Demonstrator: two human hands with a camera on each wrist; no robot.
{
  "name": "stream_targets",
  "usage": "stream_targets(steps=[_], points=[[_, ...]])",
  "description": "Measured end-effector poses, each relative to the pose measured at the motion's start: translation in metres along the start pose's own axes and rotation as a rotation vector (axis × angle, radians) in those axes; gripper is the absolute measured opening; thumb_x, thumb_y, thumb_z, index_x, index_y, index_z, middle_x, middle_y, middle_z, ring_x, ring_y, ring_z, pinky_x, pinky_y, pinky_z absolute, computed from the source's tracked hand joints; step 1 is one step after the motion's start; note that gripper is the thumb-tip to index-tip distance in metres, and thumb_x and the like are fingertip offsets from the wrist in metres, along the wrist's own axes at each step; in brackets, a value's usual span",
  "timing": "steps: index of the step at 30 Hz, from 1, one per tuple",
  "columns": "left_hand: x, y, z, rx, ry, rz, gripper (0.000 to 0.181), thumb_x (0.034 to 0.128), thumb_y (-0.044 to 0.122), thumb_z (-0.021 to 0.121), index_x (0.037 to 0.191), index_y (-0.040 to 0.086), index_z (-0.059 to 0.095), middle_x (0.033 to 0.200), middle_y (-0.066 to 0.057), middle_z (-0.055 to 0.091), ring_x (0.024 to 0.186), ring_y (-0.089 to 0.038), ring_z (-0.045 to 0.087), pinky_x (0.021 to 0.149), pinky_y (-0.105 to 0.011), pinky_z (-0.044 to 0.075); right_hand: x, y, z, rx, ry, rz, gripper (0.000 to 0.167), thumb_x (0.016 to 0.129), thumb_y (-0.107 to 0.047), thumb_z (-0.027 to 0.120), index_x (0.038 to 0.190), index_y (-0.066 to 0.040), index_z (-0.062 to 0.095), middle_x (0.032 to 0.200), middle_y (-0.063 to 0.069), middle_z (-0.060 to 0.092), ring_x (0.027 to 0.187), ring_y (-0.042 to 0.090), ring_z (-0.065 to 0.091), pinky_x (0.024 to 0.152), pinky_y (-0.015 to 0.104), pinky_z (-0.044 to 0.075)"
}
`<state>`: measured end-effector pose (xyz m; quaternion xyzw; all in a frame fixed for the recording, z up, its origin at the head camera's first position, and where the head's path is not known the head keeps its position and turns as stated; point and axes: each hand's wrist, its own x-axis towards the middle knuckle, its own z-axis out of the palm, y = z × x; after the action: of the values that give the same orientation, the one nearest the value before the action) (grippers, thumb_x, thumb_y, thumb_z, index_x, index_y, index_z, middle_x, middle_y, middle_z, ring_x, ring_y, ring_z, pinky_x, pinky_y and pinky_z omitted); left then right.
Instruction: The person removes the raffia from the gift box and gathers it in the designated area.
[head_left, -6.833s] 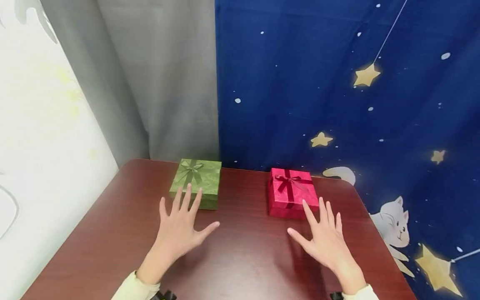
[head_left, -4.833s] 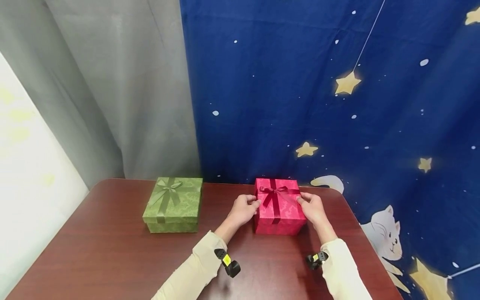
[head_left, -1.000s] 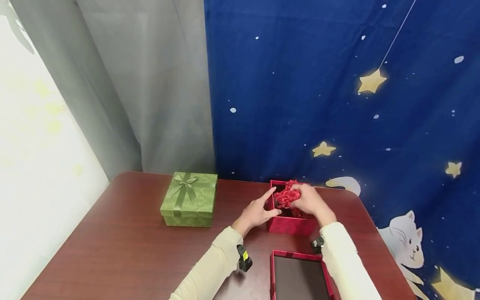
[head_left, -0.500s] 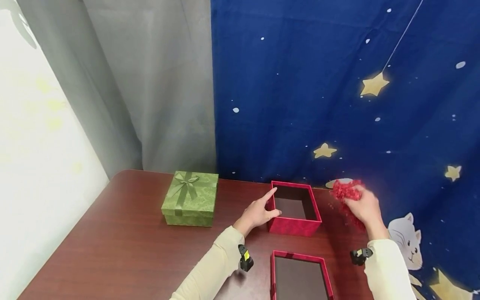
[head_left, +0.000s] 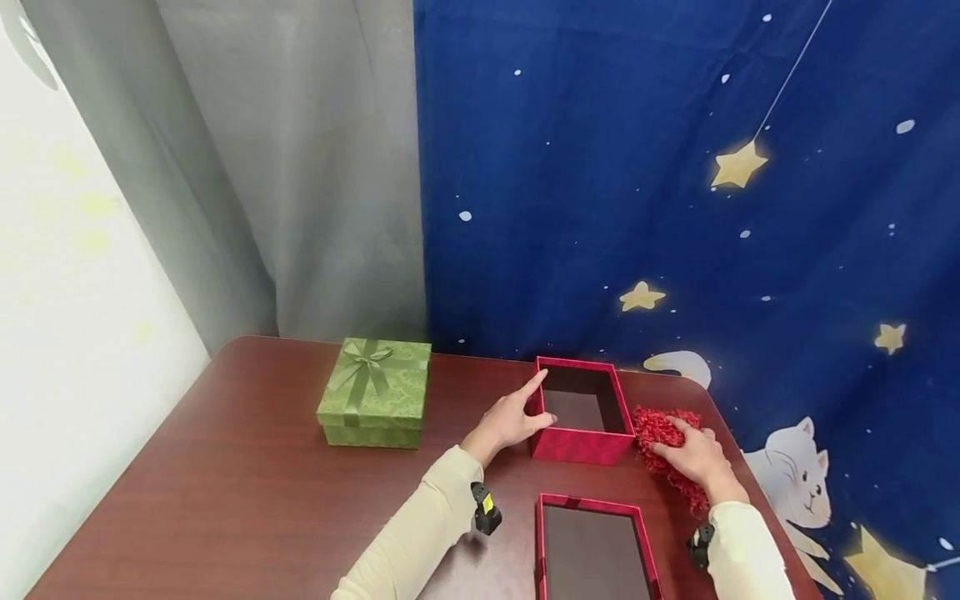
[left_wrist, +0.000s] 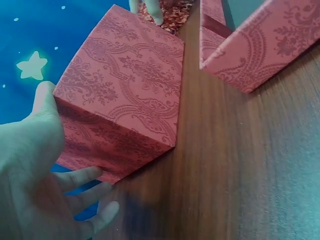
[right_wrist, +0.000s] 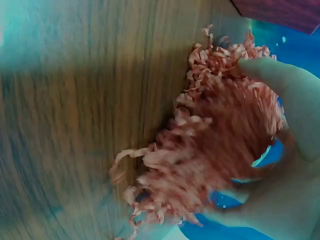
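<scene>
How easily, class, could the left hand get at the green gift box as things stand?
Probably yes, quite easily: the left hand is at the open red box, on the side facing the green gift box, and only table shows between. Nothing is stacked on the green lid.

Head view forward and down over the table (head_left: 225,483), close wrist views (red shreds (right_wrist: 200,150) in both)

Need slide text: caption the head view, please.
Left hand at the open red box, right hand holding red shredded paper beside it; upturned lid in front, green box closed.
</scene>
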<state>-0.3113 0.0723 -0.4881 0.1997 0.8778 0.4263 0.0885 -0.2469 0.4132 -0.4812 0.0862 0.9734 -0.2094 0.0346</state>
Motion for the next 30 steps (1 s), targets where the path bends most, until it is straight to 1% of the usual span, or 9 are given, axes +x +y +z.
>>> stream_targets(steps=[4, 8, 11, 15, 18, 21, 24, 27, 30], points=[[-0.006, -0.002, -0.005, 0.023, 0.020, 0.019, 0.087, 0.0940, 0.050, 0.070, 0.166, 0.031, 0.025, 0.151, -0.012, 0.055, 0.132, -0.032, 0.057, 0.103, -0.054, 0.051, -0.008, -0.010, 0.004, -0.011, 0.056, 0.018, 0.096, 0.092, -0.062, 0.064, 0.160, -0.004, 0.029, 0.153, 0.050, 0.012, 0.139, 0.073, 0.012, 0.103, 0.088, 0.009], [-0.024, -0.002, -0.017, 0.051, 0.118, 0.065, 0.084, 0.0937, 0.059, 0.066, 0.165, 0.032, 0.030, 0.152, -0.008, 0.055, 0.135, -0.030, 0.055, 0.105, -0.054, 0.050, -0.024, -0.030, 0.000, 0.013, 0.158, -0.059, 0.086, 0.094, -0.051, 0.066, 0.158, -0.004, 0.032, 0.156, 0.049, 0.006, 0.142, 0.071, 0.006, 0.107, 0.085, 0.006], [-0.053, 0.004, -0.030, 0.158, 0.168, 0.136, 0.079, 0.0948, 0.058, 0.064, 0.163, 0.031, 0.035, 0.150, -0.008, 0.057, 0.133, -0.030, 0.056, 0.104, -0.053, 0.050, -0.044, -0.045, -0.001, 0.013, 0.184, -0.128, 0.080, 0.093, -0.040, 0.070, 0.155, -0.003, 0.037, 0.156, 0.048, 0.011, 0.141, 0.069, 0.011, 0.108, 0.084, 0.010], [-0.102, 0.007, -0.046, 0.341, 0.267, 0.244, 0.076, 0.0940, 0.055, 0.068, 0.161, 0.030, 0.040, 0.142, -0.012, 0.061, 0.125, -0.032, 0.061, 0.097, -0.052, 0.053, -0.077, -0.064, 0.004, 0.014, 0.178, -0.194, 0.079, 0.091, -0.037, 0.073, 0.154, -0.003, 0.040, 0.155, 0.046, 0.018, 0.141, 0.067, 0.016, 0.108, 0.083, 0.015], [-0.143, -0.006, -0.060, 0.420, 0.381, 0.260, 0.075, 0.0927, 0.052, 0.072, 0.159, 0.029, 0.044, 0.140, -0.014, 0.062, 0.123, -0.033, 0.062, 0.095, -0.053, 0.053, -0.099, -0.084, 0.014, 0.025, 0.164, -0.229, 0.080, 0.091, -0.038, 0.075, 0.155, -0.006, 0.040, 0.155, 0.044, 0.021, 0.143, 0.066, 0.016, 0.106, 0.084, 0.016], [-0.180, -0.025, -0.070, 0.464, 0.459, 0.218, 0.074, 0.0912, 0.047, 0.076, 0.157, 0.029, 0.048, 0.140, -0.015, 0.062, 0.124, -0.034, 0.061, 0.094, -0.054, 0.052, -0.120, -0.102, 0.026, 0.035, 0.171, -0.252, 0.081, 0.091, -0.038, 0.077, 0.156, -0.007, 0.040, 0.156, 0.042, 0.022, 0.143, 0.066, 0.016, 0.105, 0.084, 0.018], [-0.213, -0.046, -0.078, 0.488, 0.506, 0.143, 0.074, 0.0896, 0.043, 0.079, 0.156, 0.028, 0.050, 0.139, -0.015, 0.063, 0.124, -0.035, 0.061, 0.094, -0.054, 0.052, -0.139, -0.120, 0.039, 0.052, 0.145, -0.245, 0.080, 0.091, -0.035, 0.078, 0.156, -0.008, 0.040, 0.156, 0.042, 0.020, 0.143, 0.067, 0.016, 0.106, 0.084, 0.018], [-0.240, -0.071, -0.086, 0.503, 0.561, 0.099, 0.072, 0.0889, 0.037, 0.080, 0.154, 0.024, 0.052, 0.137, -0.019, 0.063, 0.119, -0.040, 0.063, 0.091, -0.058, 0.053, -0.151, -0.141, 0.052, 0.073, 0.098, -0.228, 0.078, 0.092, -0.032, 0.077, 0.157, -0.009, 0.040, 0.159, 0.040, 0.018, 0.145, 0.064, 0.015, 0.107, 0.083, 0.017], [-0.258, -0.093, -0.101, 0.512, 0.603, 0.057, 0.072, 0.0896, 0.030, 0.079, 0.155, 0.020, 0.051, 0.138, -0.025, 0.061, 0.117, -0.047, 0.062, 0.092, -0.065, 0.050, -0.153, -0.172, 0.064, 0.122, 0.101, -0.271, 0.076, 0.092, -0.029, 0.077, 0.157, -0.011, 0.043, 0.161, 0.035, 0.022, 0.146, 0.059, 0.022, 0.107, 0.081, 0.024]])
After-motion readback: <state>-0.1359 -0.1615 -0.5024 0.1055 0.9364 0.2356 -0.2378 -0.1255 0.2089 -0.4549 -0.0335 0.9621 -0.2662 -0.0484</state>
